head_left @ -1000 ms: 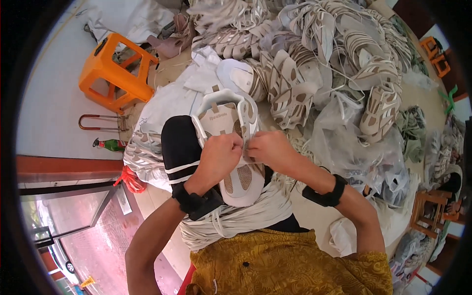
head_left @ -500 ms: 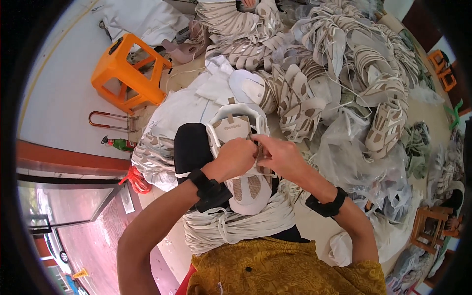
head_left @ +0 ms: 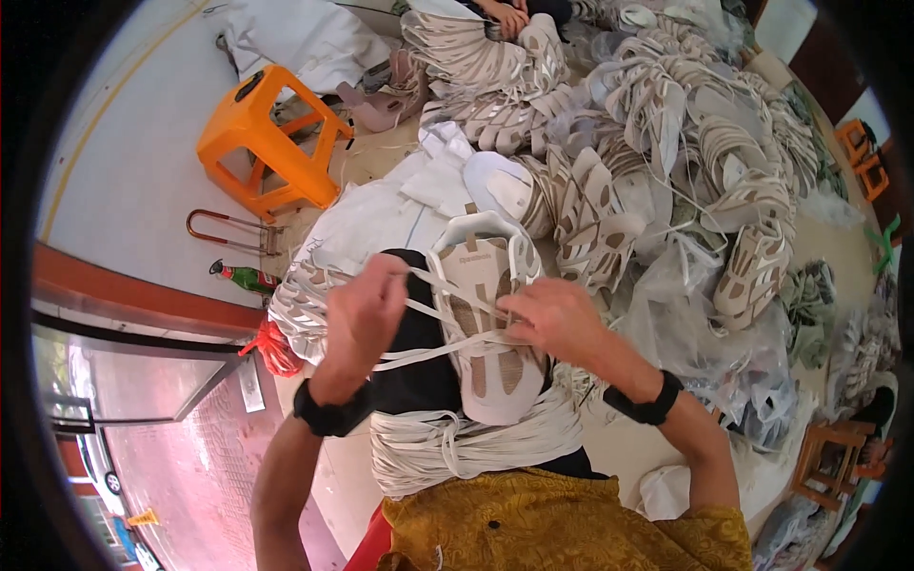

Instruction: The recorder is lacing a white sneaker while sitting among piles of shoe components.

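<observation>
A beige and white shoe upper (head_left: 490,376) lies across my lap, toe toward me, over dark cloth. My left hand (head_left: 367,309) is closed on a flat cream shoelace (head_left: 436,281), left of the upper. Strands of the lace stretch from that hand to the eyelets, and another loop crosses lower down. At the right eyelet edge, the fingers of my right hand (head_left: 557,319) are pinched on the upper, where the strands come together. What lies under those fingertips is partly hidden. A thick bundle of cream laces (head_left: 476,443) rests against my waist.
Stacks of similar uppers (head_left: 657,90) fill the far and right side, with clear plastic bags (head_left: 685,314) nearby. An orange stool (head_left: 228,143) and a green bottle (head_left: 246,277) stand at left. Another person's hands (head_left: 509,17) show at the top.
My left hand has moved left, away from the upper, drawing the lace out taut. My right hand stays at the right eyelets. The whole view has shifted slightly.
</observation>
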The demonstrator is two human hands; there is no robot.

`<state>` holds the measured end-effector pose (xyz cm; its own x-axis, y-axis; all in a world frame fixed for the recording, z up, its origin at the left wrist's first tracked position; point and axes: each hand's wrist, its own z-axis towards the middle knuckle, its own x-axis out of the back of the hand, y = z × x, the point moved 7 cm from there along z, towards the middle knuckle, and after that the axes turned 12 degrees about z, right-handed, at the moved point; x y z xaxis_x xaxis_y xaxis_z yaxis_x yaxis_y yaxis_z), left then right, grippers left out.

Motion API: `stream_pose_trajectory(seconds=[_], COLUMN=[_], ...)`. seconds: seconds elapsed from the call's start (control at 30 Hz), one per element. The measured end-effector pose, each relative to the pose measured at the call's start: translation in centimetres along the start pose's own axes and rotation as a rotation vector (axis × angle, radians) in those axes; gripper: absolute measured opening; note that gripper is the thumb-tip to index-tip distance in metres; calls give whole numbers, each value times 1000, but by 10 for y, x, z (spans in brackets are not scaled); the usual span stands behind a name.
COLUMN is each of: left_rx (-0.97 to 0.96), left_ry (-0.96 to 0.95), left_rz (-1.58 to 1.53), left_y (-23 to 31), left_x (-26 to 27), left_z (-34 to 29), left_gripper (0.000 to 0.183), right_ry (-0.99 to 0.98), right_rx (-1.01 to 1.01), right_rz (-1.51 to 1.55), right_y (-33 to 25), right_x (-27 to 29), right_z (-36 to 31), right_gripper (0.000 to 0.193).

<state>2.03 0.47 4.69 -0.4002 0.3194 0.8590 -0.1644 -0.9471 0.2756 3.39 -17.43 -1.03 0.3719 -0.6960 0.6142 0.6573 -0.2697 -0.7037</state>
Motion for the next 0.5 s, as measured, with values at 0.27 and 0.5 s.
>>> stream_pose_trajectory(seconds=[0.27,0.5], left_rx=[-232,417], left_ry=[25,-68], left_rz=[131,355], left_y=[27,-249], left_x=[-5,37], left_z=[9,-29], left_gripper=[8,11], right_ry=[-122,768], right_rx=[-712,-599], right_rz=[862,1173], right_y=[18,179], right_x=[-46,162], right_z=[18,-29], right_gripper=[10,9])
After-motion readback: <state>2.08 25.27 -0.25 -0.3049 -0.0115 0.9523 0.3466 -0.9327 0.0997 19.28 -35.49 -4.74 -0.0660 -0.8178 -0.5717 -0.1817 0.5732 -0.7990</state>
